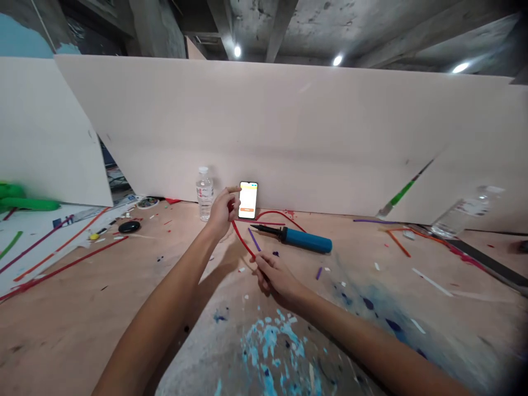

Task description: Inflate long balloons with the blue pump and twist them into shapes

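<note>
A thin red strip point(242, 240) runs between my two hands. My left hand point(225, 209) is closed on its upper end, with the index finger stretched toward the lit screen of a phone point(248, 201) that leans upright against the white board. Lower and to the right, my right hand point(270, 275) pinches the strip's other end. Just beyond my right hand lies a blue hand pump point(307, 240), its black nozzle pointing left. Another red strip point(278, 213) curves behind the pump.
A water bottle point(204, 194) stands left of the phone; another bottle point(464, 212) leans at the right near a paintbrush point(402, 195). A black round object point(129, 226) and a green balloon shape point(28, 203) are at the left. The white board point(309, 137) spans the back.
</note>
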Demonstrator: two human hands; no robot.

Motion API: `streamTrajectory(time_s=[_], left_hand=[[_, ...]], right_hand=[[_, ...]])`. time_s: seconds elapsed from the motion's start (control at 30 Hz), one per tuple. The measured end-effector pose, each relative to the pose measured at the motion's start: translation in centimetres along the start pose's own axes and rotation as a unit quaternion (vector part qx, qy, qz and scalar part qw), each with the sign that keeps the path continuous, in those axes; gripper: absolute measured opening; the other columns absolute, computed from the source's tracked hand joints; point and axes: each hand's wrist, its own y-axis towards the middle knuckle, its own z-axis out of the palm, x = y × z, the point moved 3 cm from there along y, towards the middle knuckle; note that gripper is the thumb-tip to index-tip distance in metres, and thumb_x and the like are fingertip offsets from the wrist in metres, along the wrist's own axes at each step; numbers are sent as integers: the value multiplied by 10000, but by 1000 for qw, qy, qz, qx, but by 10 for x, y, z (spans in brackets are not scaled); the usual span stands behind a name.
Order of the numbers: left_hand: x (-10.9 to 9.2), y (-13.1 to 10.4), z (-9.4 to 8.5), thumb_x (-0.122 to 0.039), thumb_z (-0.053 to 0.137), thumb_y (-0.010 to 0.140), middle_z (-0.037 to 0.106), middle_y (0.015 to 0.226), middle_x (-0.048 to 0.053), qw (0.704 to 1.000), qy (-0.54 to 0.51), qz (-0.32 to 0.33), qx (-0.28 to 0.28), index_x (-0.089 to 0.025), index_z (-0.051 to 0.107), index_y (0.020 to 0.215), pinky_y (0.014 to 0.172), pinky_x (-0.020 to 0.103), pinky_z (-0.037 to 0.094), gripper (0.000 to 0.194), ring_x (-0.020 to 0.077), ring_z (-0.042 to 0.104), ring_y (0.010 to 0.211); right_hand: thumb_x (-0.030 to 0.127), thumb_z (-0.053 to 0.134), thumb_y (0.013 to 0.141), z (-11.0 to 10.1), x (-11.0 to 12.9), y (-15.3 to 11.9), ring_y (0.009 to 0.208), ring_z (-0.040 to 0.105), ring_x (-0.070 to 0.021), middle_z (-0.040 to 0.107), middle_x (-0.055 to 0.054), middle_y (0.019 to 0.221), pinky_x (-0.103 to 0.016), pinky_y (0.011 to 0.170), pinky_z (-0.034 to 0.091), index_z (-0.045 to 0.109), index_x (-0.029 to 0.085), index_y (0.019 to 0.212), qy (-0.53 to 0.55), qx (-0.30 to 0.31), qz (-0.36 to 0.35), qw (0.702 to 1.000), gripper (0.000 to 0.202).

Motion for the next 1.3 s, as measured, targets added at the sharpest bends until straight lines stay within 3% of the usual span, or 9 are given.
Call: streamTrajectory(time_s=[0.17, 0.4, 0.63, 0.77, 0.87, 1.0, 1.07, 1.17, 1.3], left_hand=[[-12, 0, -15, -129, 394, 711, 545, 769, -45, 990, 128, 40, 40, -244, 222, 1401, 449, 194, 307, 720, 46, 359, 437], [5, 2, -22, -160, 475, 803, 571, 978, 45, 947, 299, 57, 105, -243, -17, 1491, 636, 257, 431, 850, 95, 440, 623], [-3, -4, -18, -288, 430, 901, 584, 827, 24, 918, 371, 62, 128, -224, 257, 1472, 641, 259, 405, 600, 134, 473, 668], [5, -4, -9, -323, 438, 896, 622, 811, 32, 884, 430, 78, 165, -170, 654, 1105, 665, 253, 387, 338, 148, 512, 717], [6, -7, -5, -359, 424, 900, 625, 753, 21, 874, 452, 89, 156, -159, 700, 930, 622, 247, 371, 343, 139, 503, 655], [-3, -11, -14, -336, 459, 874, 650, 790, 20, 859, 488, 115, 100, -167, 667, 1097, 629, 251, 388, 349, 139, 518, 649], [-9, -12, -27, -279, 493, 835, 669, 847, 29, 834, 531, 130, 77, -178, 661, 1118, 678, 259, 407, 344, 152, 550, 706], [-20, -13, -52, -273, 495, 822, 665, 818, 34, 801, 586, 117, 16, -187, 661, 1114, 704, 278, 430, 347, 167, 566, 706], [-47, -21, -73, -306, 535, 801, 642, 1026, 89, 737, 648, 166, -98, -185, 601, 1212, 870, 347, 447, 434, 233, 589, 912]], right_hand=[[534, 531, 869, -8, -11, 6, 374, 359, -67, 413, 89, 449, -196, 393, 272, 549, 178, 884, -27, 22, 5, 999, 357], [509, 536, 878, -14, -15, 1, 488, 473, -94, 520, 49, 623, -226, 472, 359, 505, 205, 1103, 10, -5, 17, 1000, 379], [505, 493, 898, -12, -14, -1, 516, 481, -98, 523, 33, 681, -238, 502, 377, 504, 224, 1125, 13, -16, 5, 1000, 361], [446, 569, 859, -7, -11, 0, 531, 489, -89, 488, 43, 716, -227, 499, 381, 520, 228, 1085, -8, -23, -10, 1000, 317], [413, 611, 818, -5, -6, 2, 514, 476, -87, 492, 53, 701, -222, 485, 380, 511, 227, 1056, -14, -21, -5, 1000, 318], [393, 599, 811, -6, 4, 3, 501, 441, -92, 498, 52, 656, -221, 470, 337, 534, 206, 999, -110, -8, -8, 994, 272], [376, 604, 813, -5, 9, 2, 554, 469, -112, 524, 33, 661, -232, 508, 340, 571, 199, 1020, -240, -3, -34, 970, 275], [334, 593, 835, 6, 13, -1, 723, 555, -162, 613, -31, 807, -266, 633, 381, 604, 193, 1073, -433, 10, -93, 897, 277], [276, 419, 939, 25, 11, -1, 805, 586, -181, 641, -78, 921, -282, 692, 371, 625, 178, 924, -561, 48, -118, 818, 228]])
